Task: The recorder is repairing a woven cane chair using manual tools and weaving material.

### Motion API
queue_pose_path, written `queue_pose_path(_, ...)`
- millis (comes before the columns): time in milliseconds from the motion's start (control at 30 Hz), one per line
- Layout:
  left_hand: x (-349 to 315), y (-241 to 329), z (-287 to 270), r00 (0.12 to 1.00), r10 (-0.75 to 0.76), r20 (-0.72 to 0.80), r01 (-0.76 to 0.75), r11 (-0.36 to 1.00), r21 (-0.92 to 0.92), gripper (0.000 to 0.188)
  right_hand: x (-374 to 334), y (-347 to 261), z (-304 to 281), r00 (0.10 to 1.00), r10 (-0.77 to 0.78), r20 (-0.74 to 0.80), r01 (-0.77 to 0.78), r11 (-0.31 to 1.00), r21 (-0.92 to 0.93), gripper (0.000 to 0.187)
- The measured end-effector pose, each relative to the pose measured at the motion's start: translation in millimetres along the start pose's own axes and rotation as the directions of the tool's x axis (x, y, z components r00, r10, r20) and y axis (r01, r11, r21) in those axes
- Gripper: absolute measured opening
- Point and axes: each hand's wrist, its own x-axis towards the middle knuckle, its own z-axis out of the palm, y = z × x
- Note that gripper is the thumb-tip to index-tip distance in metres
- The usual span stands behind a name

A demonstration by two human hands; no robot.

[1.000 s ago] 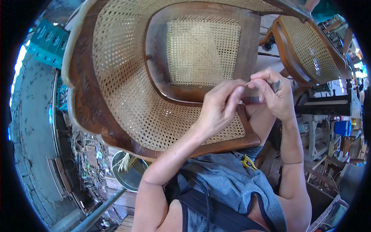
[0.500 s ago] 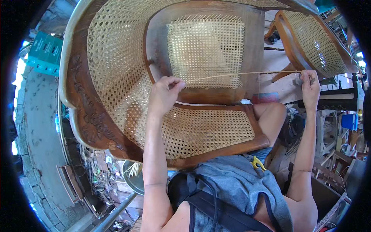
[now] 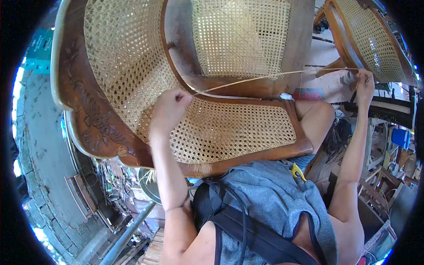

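A long thin cane strand [image 3: 251,79] stretches between my hands across the chair, bowing slightly upward. Over the curved woven side panel [image 3: 240,126], my left hand [image 3: 170,110] is closed at the strand's left end, its fingers slightly blurred. My right hand [image 3: 365,86], out to the right beyond the chair, pinches the other end. The wooden chair frame [image 3: 99,123] has carved edges and a woven cane back [image 3: 123,57]. Beyond the strand lies the woven seat panel [image 3: 238,44], with loose cane ends along its near edge.
A second cane chair [image 3: 373,48] stands at the far right. A yellow-handled tool [image 3: 297,172] lies by my waist. Below the chair's left side is a bucket [image 3: 152,187] holding pale strips, near a metal pipe [image 3: 128,236]. A blue container [image 3: 400,138] sits among clutter on the right.
My left hand has moved left and slightly down, my right hand slightly right and up, both still on the strand. The whole view has shifted, with the chair higher in the picture.
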Motion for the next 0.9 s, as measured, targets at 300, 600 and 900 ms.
queue_pose_path(300,-154,92,-93,0.993,-0.023,-0.116,0.044,0.984,0.175,0.01,-8,18,46,0.986,0.067,0.154,-0.08,0.994,0.081,0.016)
queue_pose_path(600,26,77,98,0.841,0.541,-0.012,-0.531,0.829,0.176,0.032,-113,-162,158,0.628,-0.185,0.756,-0.244,0.876,0.417,0.016)
queue_pose_path(900,91,27,159,0.977,0.067,0.203,0.108,0.665,-0.739,0.02,-123,-161,235,0.65,-0.198,0.734,-0.142,0.917,0.373,0.016)
